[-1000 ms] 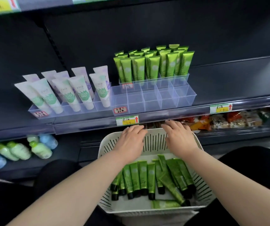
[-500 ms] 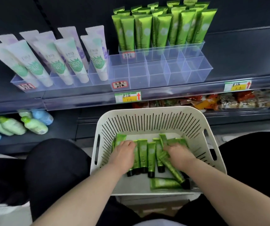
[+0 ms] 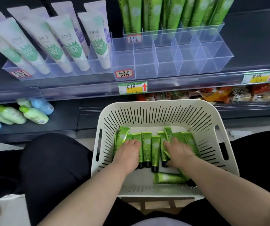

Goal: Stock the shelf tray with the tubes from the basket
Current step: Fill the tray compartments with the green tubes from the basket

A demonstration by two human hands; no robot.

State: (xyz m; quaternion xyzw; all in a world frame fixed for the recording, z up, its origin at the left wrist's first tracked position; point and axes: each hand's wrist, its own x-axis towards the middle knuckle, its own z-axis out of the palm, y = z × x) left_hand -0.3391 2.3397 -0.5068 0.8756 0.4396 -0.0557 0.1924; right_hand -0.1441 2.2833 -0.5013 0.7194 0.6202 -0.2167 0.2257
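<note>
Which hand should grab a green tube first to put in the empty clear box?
Probably the right hand: it lies on tubes in the basket, roughly below the clear tray's empty compartments. The left hand sits further left. It's close, though.

Green tubes (image 3: 147, 148) with black caps lie side by side in a white slotted basket (image 3: 157, 115), below a clear divided shelf tray (image 3: 171, 66).

White tubes (image 3: 52, 46) with green leaf labels lean in a clear tray. Below, green and blue bottles (image 3: 33, 114) lie beside snack packets (image 3: 220, 95).
</note>
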